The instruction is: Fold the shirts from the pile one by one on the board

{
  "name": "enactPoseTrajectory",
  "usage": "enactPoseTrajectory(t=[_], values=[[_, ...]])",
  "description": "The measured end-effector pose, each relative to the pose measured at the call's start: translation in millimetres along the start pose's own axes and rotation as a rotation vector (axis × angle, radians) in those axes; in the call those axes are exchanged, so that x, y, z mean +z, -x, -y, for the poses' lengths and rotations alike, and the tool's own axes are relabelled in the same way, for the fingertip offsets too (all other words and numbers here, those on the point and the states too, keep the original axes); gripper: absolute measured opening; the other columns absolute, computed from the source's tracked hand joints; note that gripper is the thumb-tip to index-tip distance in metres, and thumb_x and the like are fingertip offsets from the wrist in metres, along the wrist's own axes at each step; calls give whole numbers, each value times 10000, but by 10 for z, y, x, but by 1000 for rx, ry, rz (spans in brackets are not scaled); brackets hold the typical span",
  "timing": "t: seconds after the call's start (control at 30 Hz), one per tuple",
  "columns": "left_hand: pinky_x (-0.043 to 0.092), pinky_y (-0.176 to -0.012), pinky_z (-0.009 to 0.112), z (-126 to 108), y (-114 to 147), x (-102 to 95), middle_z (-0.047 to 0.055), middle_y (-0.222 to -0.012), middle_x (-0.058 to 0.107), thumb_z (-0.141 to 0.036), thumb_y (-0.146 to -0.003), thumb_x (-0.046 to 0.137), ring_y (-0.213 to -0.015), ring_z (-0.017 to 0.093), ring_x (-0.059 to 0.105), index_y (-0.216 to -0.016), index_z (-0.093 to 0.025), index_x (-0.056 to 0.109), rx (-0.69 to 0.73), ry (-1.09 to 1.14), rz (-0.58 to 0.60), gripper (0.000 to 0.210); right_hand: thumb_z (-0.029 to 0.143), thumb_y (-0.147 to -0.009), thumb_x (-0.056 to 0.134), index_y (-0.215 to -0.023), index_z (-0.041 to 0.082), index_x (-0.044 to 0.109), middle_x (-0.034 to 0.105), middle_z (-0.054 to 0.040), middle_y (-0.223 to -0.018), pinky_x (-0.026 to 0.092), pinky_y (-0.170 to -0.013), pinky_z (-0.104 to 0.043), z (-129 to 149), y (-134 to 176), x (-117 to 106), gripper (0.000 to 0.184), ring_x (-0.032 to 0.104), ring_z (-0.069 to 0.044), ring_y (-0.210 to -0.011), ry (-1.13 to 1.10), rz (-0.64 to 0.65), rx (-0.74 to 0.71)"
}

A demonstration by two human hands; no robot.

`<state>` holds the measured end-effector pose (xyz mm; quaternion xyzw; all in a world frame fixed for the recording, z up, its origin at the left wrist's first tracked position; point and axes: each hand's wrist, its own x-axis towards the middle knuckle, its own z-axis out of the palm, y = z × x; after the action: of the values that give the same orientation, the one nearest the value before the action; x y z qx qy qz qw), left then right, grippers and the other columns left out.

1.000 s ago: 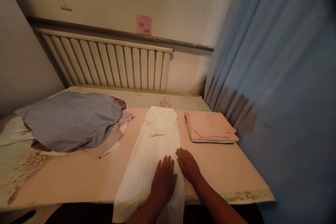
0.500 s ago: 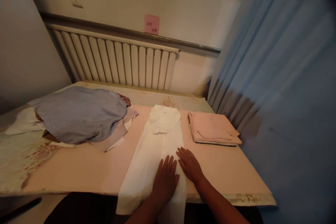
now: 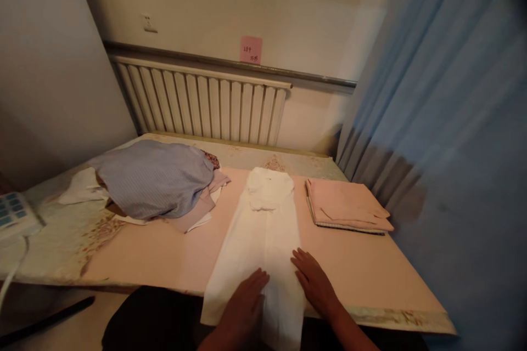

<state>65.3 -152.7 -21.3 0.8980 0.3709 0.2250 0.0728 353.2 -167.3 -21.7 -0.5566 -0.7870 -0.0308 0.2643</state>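
Note:
A white garment (image 3: pixel 269 230) lies lengthwise across the pink cloth on the table, its upper part folded down and its lower end hanging over the front edge. My left hand (image 3: pixel 247 296) rests on the lower part of the garment, fingers stretched out and palm down. At the garment's right edge, my right hand (image 3: pixel 313 277) lies with fingers extended, the tips touching the fabric. Neither hand grips anything. To the right sits a stack of folded clothes (image 3: pixel 348 205), pink on top.
A heap of loose clothes under a blue-grey striped cloth (image 3: pixel 154 178) lies at the left. A white power strip (image 3: pixel 18 219) with a cable is at the far left. A blue curtain (image 3: pixel 453 148) hangs along the right side. A radiator (image 3: pixel 206 104) stands behind the table.
Both hands have slid down the garment toward the table's front edge. The view has shifted left, bringing the power strip in. The garment stays laid out.

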Motion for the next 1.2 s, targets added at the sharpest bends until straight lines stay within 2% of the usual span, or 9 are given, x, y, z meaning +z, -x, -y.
enactPoseTrajectory(t=[0.07, 0.13, 0.23, 0.37, 0.5, 0.67, 0.87, 1.07, 1.2], values=[[478, -1038, 309, 232, 225, -116, 39, -1407, 538, -211, -937, 398, -1288, 163, 510, -1392, -264, 469, -28, -64, -104, 463, 258, -950, 458, -1309, 281, 571, 570, -35, -1353, 459, -1060, -483, 39, 181, -56, 377, 496, -227, -1291, -1, -7, -15], [476, -1042, 337, 479, 427, -248, 51, -1437, 505, -148, -911, 395, -1317, 183, 479, -1451, -261, 381, -58, -146, -166, 552, 241, -948, 454, -1343, 309, 534, 558, -17, -1367, 469, -1058, -460, 76, 366, -109, 408, 494, -217, -1293, 11, -15, -30], [434, -1078, 378, 770, 627, -457, 40, -1536, 360, -11, -827, 360, -1403, 214, 350, -1508, -285, 234, -87, -269, -110, 745, 204, -936, 449, -1420, 317, 433, 515, -11, -1410, 460, -1068, -457, 122, 616, -148, 498, 459, -219, -1322, 74, 3, -62], [378, -1107, 401, 953, 669, -616, 13, -1577, 262, 41, -802, 345, -1446, 227, 247, -1505, -338, 210, -46, -450, -19, 810, 149, -889, 439, -1503, 253, 275, 430, -56, -1477, 440, -1076, -480, 171, 806, -73, 644, 417, -248, -1352, 187, -26, -78], [348, -1110, 426, 1066, 552, -572, 14, -1577, 268, 30, -826, 340, -1457, 229, 213, -1487, -337, 274, -25, -543, 15, 759, 94, -847, 418, -1522, 238, 214, 428, -76, -1479, 437, -1063, -505, 250, 786, 49, 720, 428, -266, -1343, 251, -108, -14], [305, -1122, 463, 1152, 410, -511, 33, -1562, 304, 33, -836, 311, -1454, 237, 220, -1457, -312, 357, -35, -561, 61, 713, 58, -803, 424, -1524, 244, 207, 378, -95, -1510, 412, -1071, -527, 365, 649, 71, 775, 378, -289, -1373, 226, -115, -2], [222, -1161, 473, 1047, 383, -605, 41, -1593, 207, 71, -691, 361, -1472, 235, 150, -1500, -307, 234, 31, -446, 149, 902, 79, -807, 440, -1498, 255, 292, 364, -103, -1516, 383, -1082, -539, 425, 569, 39, 728, 346, -295, -1389, 171, -102, -61], [260, -1155, 425, 1056, 363, -707, 26, -1591, 234, -68, -841, 436, -1458, 223, 212, -1487, -333, 269, 154, -278, 113, 717, 266, -891, 500, -1443, 268, 395, 412, -92, -1490, 377, -1084, -546, 412, 501, -117, 562, 311, -306, -1405, 86, -50, -176], [310, -1136, 417, 1101, 329, -694, 23, -1566, 303, -148, -891, 456, -1449, 223, 240, -1477, -344, 293, 190, -203, 81, 639, 206, -895, 491, -1434, 257, 403, 496, -90, -1428, 386, -1094, -533, 367, 464, -122, 548, 373, -273, -1377, 56, -77, -259]])
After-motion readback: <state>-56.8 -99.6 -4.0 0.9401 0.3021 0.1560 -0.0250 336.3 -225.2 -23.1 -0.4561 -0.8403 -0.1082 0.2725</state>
